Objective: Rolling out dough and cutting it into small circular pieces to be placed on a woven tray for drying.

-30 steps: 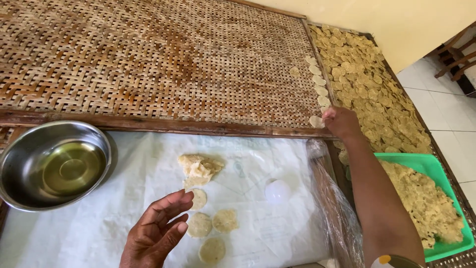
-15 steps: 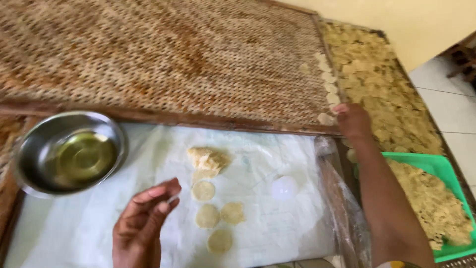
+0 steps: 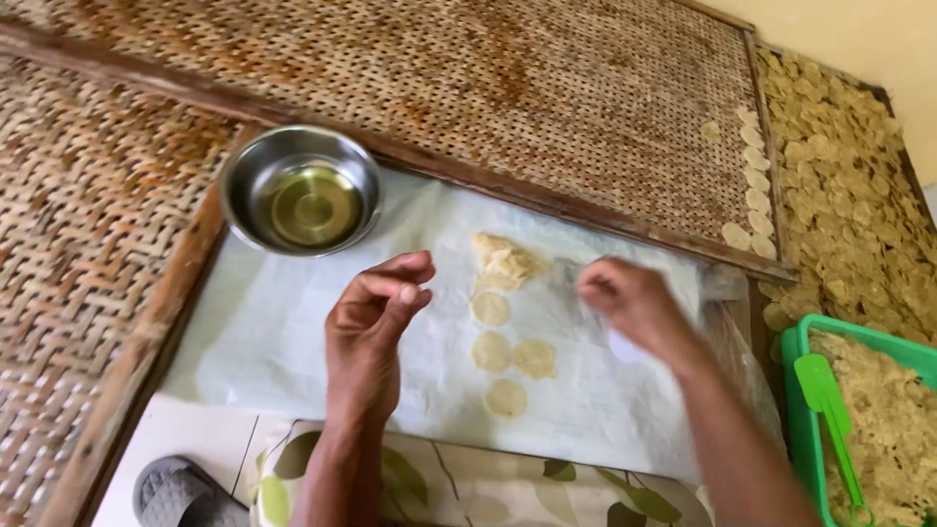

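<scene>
My left hand (image 3: 376, 322) hovers over a white plastic sheet (image 3: 283, 342), fingers curled with thumb and forefinger pinched, nothing visible in them. My right hand (image 3: 634, 307) is blurred, low over the sheet to the right of a lump of pale dough (image 3: 506, 262); whether it holds anything I cannot tell. Between the hands lie several flattened dough discs (image 3: 491, 351). A steel bowl (image 3: 299, 190) with oil stands at the sheet's far left corner.
Woven bamboo trays (image 3: 547, 88) surround the sheet, the right one (image 3: 849, 185) covered with many thin discs. A green basket (image 3: 795, 390) with more discs and a green spatula (image 3: 825, 400) sits at right. A grey sandal (image 3: 176, 488) lies on the floor.
My right hand came back from the tray edge at right to the sheet beside the dough. My left hand rose and pinched its fingers. The view swung right.
</scene>
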